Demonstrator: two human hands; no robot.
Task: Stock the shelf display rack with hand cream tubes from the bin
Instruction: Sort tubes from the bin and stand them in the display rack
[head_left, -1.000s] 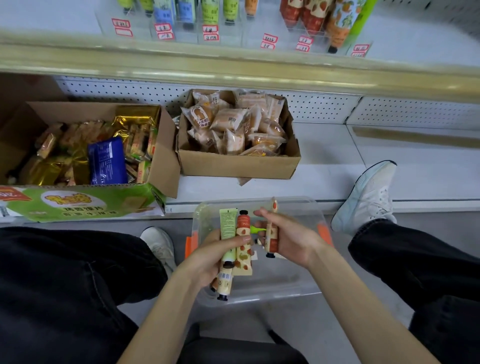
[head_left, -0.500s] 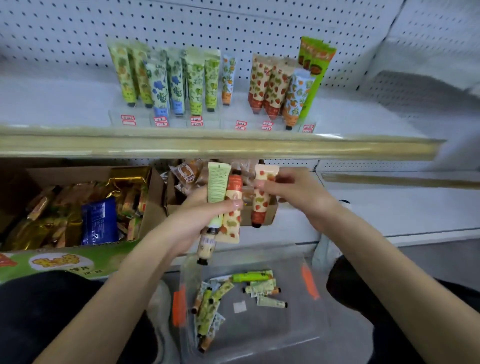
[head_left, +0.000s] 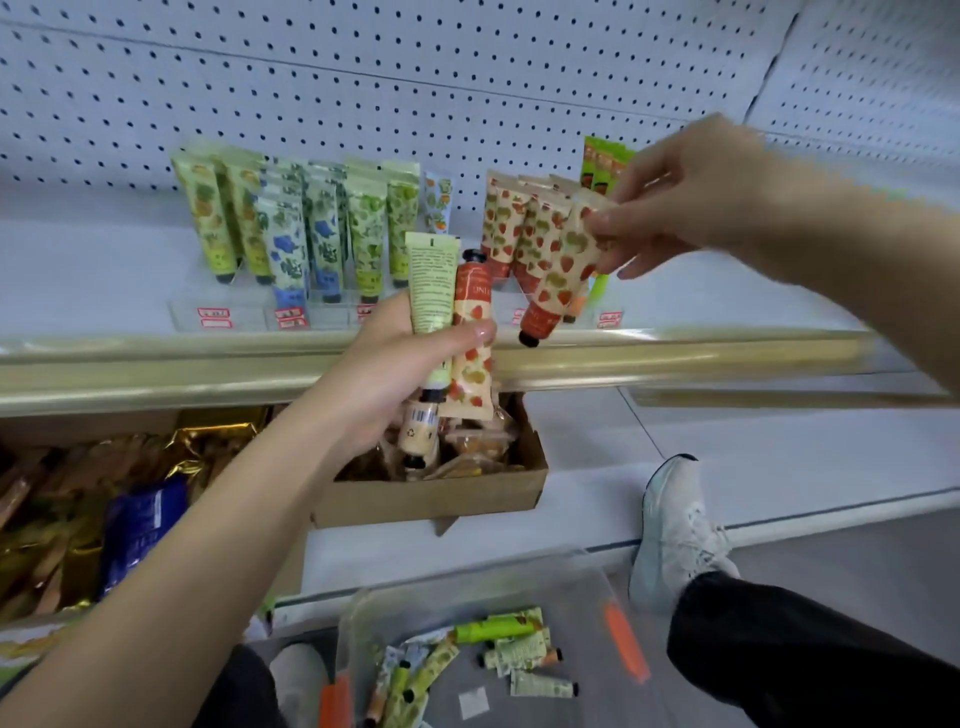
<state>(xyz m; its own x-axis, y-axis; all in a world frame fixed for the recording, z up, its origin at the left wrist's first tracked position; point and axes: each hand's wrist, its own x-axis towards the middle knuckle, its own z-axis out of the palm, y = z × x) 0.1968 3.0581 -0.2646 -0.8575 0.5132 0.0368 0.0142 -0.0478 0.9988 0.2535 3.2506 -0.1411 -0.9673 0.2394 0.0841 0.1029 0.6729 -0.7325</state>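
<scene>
My left hand (head_left: 387, 374) grips three hand cream tubes: a pale green one (head_left: 430, 283), an orange strawberry one (head_left: 471, 343) and a cream one (head_left: 420, 428) pointing down. My right hand (head_left: 670, 202) pinches the flat end of a strawberry-print tube (head_left: 558, 280), cap down, just in front of the strawberry row in the clear display rack (head_left: 218, 312) on the upper shelf. Green, blue and red tubes stand upright in the rack. The clear bin (head_left: 587, 597) on the floor holds several loose tubes.
A gold shelf rail (head_left: 156, 364) runs across below the rack. Cardboard boxes of snacks (head_left: 441, 499) and gold packets (head_left: 104, 493) sit on the lower shelf. My knees and a white shoe (head_left: 675, 530) flank the bin. White pegboard backs the shelf.
Both hands have risen from the bin to the upper shelf. My right hand carried the strawberry tube up and to the right, to the front of the rack's strawberry row.
</scene>
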